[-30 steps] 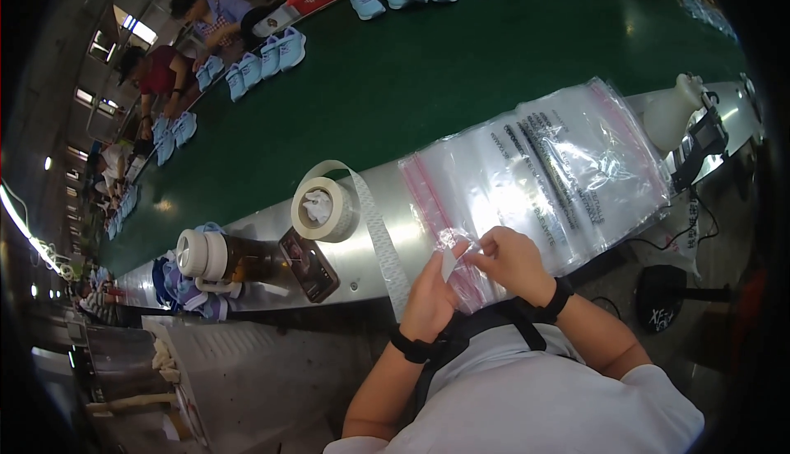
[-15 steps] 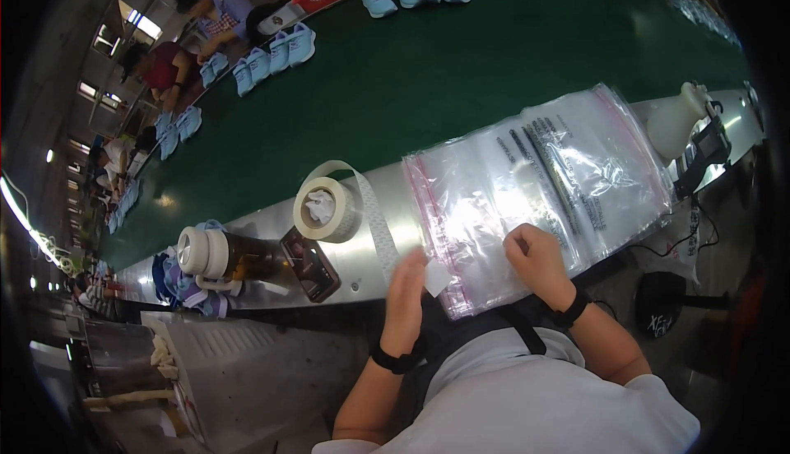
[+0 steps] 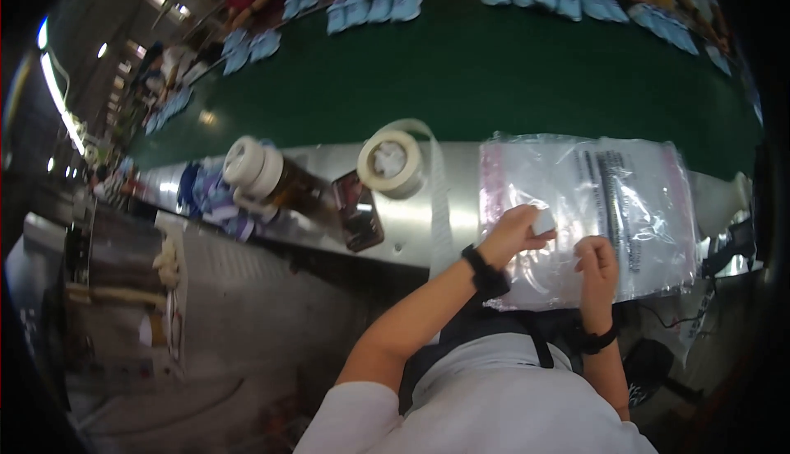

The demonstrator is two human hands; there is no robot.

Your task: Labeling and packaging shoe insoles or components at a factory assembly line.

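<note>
I see my left hand (image 3: pixel 512 236) resting on a stack of clear plastic bags (image 3: pixel 588 215) that lies flat on the steel tabletop (image 3: pixel 428 215). Its grip is closed around a small white piece (image 3: pixel 543 222), pinched between thumb and fingers right on the top bag's surface. My right hand (image 3: pixel 597 260) sits just beside it, toward my body, fingers curled loosely and knuckles pressing the bag; I cannot tell whether that grip holds anything. The bags spread out from under both grips, mostly away from me and to the right, with a pink strip along the edge left of my left hand. Further left of that grip stands a roll of tape (image 3: pixel 391 163), its loose tail running down the tabletop toward me. A dark phone (image 3: pixel 359 221) lies beyond the roll, well apart from the bags.
</note>
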